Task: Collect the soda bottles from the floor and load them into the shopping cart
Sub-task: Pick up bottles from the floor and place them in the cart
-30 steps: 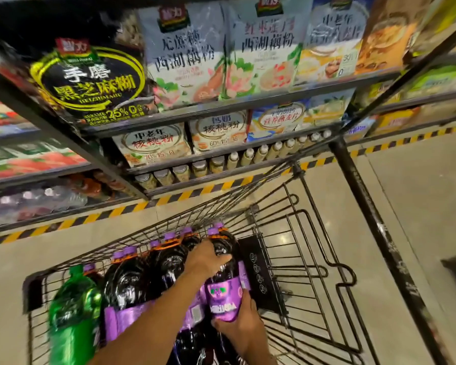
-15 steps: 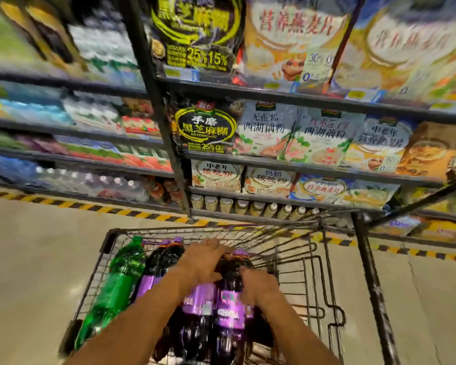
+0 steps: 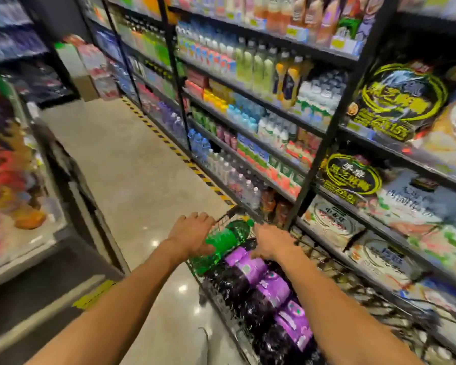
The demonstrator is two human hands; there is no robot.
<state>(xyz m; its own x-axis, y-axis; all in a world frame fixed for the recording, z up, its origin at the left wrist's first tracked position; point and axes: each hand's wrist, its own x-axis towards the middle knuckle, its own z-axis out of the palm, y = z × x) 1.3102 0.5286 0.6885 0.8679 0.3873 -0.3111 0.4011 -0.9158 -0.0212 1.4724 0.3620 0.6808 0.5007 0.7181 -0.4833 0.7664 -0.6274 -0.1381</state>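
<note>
The wire shopping cart point(image 3: 327, 256) stands at the lower right, against the shelving. A green soda bottle point(image 3: 223, 239) lies along its left side. Beside it several dark soda bottles with purple labels point(image 3: 271, 285) are packed in a row. My left hand point(image 3: 192, 233) is curled over the cart's left rim, against the green bottle. Fingers bent, my right hand point(image 3: 270, 243) lies over the nearest of the purple-labelled bottles. No bottle shows on the floor in this view.
Tall drink and food shelves point(image 3: 261, 106) run along the right, bordered by a yellow-black floor stripe point(image 3: 169, 143). The beige aisle floor point(image 3: 121, 164) stretches ahead. A low display with blurred goods point(image 3: 16, 180) lines the left side.
My view has swung left, from facing the shelf to looking down the aisle. My left hand has moved off the purple bottles to the cart's left rim. My right hand stays on them.
</note>
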